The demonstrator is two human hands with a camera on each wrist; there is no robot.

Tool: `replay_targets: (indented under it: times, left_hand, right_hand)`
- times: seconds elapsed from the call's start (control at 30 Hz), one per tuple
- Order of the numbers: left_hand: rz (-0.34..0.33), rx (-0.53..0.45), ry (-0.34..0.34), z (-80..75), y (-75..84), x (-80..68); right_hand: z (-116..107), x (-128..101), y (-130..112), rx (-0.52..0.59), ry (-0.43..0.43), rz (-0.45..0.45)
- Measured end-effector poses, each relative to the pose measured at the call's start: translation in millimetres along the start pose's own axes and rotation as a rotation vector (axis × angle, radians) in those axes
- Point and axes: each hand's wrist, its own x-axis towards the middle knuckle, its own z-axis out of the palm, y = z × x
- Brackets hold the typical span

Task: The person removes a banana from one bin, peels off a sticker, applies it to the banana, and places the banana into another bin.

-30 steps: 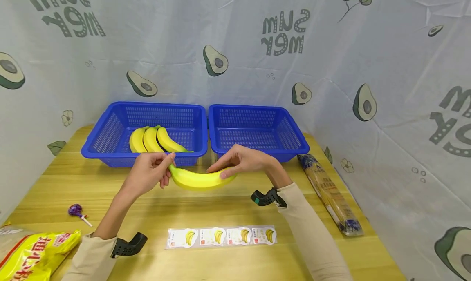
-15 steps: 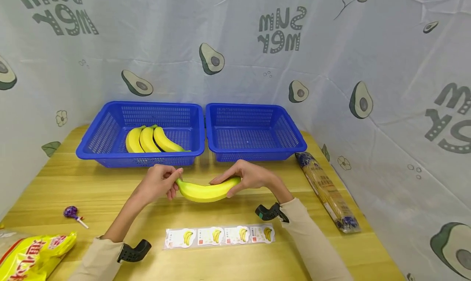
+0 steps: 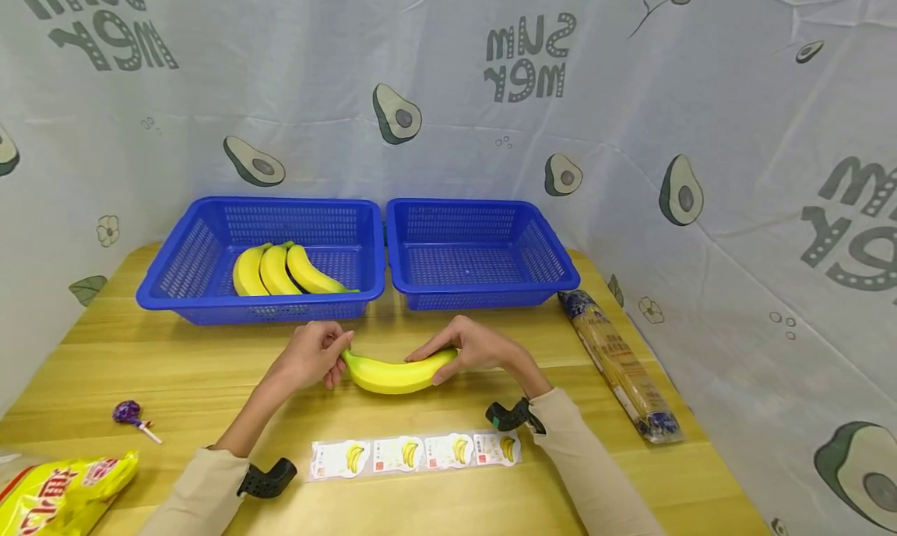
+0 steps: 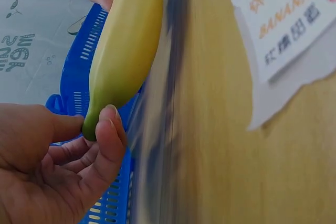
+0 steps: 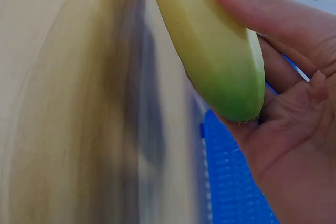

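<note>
A yellow banana (image 3: pixel 396 372) is held just above the wooden table (image 3: pixel 189 380) in front of two blue baskets. My left hand (image 3: pixel 317 354) pinches its left, stem end (image 4: pixel 92 127) between thumb and fingers. My right hand (image 3: pixel 468 349) grips its right end (image 5: pixel 231 85), thumb on top and fingers under. The left basket (image 3: pixel 184 263) holds three bananas (image 3: pixel 280 269). Nothing lies in the right basket (image 3: pixel 483 275). A strip of banana stickers (image 3: pixel 413 452) lies on the table near me; a sticker (image 4: pixel 286 30) also shows in the left wrist view.
A long pack of noodles (image 3: pixel 617 364) lies along the table's right edge. At the left lie a purple lollipop (image 3: pixel 129 415) and a yellow snack bag (image 3: pixel 59 495). A printed avocado curtain (image 3: pixel 448 92) closes in the back and sides.
Both hands have lowered the banana and drawn it toward me, from in front of the baskets down close to the table. The grip on both ends is unchanged.
</note>
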Motion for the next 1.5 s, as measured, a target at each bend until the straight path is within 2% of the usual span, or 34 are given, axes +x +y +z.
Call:
replay_targets:
  times: [0.17,0.43,0.57,0.83,1.2,1.33,1.5]
  left_hand:
    - [-0.033,0.022,-0.004,1.9,-2.2,0.7]
    - [-0.024,0.045,-0.038,1.8,-4.7,3.8]
    - [-0.022,0.094,-0.059,2.4,-4.4,5.1]
    - [-0.027,0.214,-0.056,4.1,0.4,3.7]
    - [-0.043,0.234,-0.117,1.2,4.8,-1.7]
    - [-0.031,0.273,-0.088,-0.2,8.8,-3.9]
    - [0.027,0.302,0.003,5.2,19.0,-7.4]
  right_hand:
    - [3,3,8,0.02,0.001,-0.007]
    - [6,5,13,0.066,0.011,0.031]
    - [7,3,15,0.067,0.016,0.046]
    - [10,2,20,0.044,0.045,0.044]
    - [11,4,22,0.027,0.031,0.03]
    - [10,4,20,0.037,0.024,0.039]
    - [8,4,20,0.043,0.014,0.043]
